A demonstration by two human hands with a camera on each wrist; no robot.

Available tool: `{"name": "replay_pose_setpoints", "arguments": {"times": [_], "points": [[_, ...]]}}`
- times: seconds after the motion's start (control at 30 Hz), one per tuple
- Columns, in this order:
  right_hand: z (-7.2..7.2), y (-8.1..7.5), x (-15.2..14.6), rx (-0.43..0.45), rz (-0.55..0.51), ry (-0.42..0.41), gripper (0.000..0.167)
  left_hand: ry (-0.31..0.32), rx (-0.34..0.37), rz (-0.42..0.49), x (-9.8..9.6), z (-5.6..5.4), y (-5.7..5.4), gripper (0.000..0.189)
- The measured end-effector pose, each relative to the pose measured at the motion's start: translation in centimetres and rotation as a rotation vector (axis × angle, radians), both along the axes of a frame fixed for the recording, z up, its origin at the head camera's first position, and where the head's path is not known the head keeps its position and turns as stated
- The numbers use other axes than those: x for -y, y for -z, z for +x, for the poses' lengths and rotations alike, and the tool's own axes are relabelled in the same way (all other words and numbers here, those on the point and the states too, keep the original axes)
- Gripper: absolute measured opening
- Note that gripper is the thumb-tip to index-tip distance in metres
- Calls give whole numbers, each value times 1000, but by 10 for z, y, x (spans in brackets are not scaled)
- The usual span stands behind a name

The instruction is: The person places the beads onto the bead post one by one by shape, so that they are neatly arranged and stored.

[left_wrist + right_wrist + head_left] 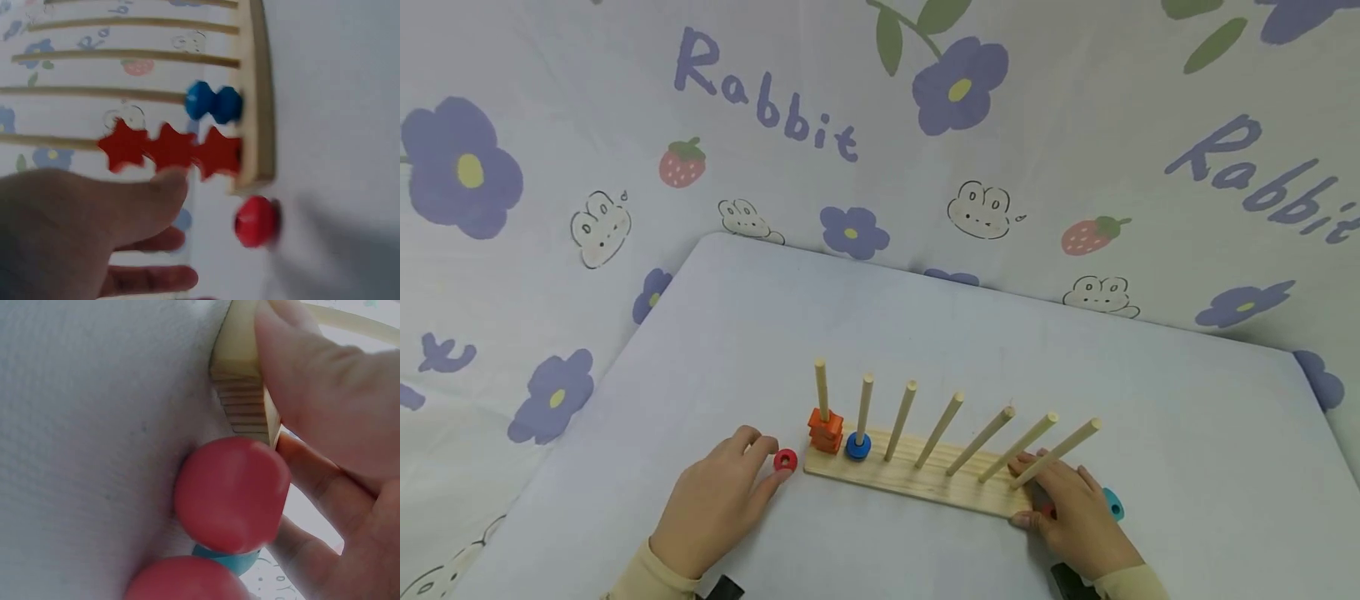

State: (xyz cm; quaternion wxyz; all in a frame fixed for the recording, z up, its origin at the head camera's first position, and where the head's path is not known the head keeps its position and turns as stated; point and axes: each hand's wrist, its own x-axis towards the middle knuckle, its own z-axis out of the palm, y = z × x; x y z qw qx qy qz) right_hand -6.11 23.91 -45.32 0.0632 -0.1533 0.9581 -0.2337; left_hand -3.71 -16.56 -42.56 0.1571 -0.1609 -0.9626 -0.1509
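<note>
A wooden peg board (887,477) with a row of upright pegs lies on the white table. Orange-red stars (169,148) are stacked on its leftmost peg, and two blue beads (199,100) sit on the peg beside them. Off the board's left end rests a red bead (256,222); my left hand (711,504) reaches around it, thumb and fingers apart. At the other end my right hand (1078,521) grips the board, thumb on the near side and fingers behind.
Beyond the board's right end, by my right palm, lie red beads (231,497) and a teal bead (1113,503). The white tabletop (850,308) meets a hanging cloth (880,175) printed with flowers and rabbits at the back.
</note>
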Motion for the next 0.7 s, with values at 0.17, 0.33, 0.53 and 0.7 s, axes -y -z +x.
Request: {"name": "replay_pose_setpoints", "arguments": {"times": [0.17,0.33,0.53,0.7], "points": [[0,-1,0,-4,-6,8,62,35,163,-21,6,-4,20,46],[0,0,-1,-3,-6,5,61,41,181,-25,6,-9,34,45],[0,1,0,-13,-3,1,57,70,150,-19,4,-13,39,36],[0,3,0,-28,16,2,55,67,117,11,5,-15,40,32]]}}
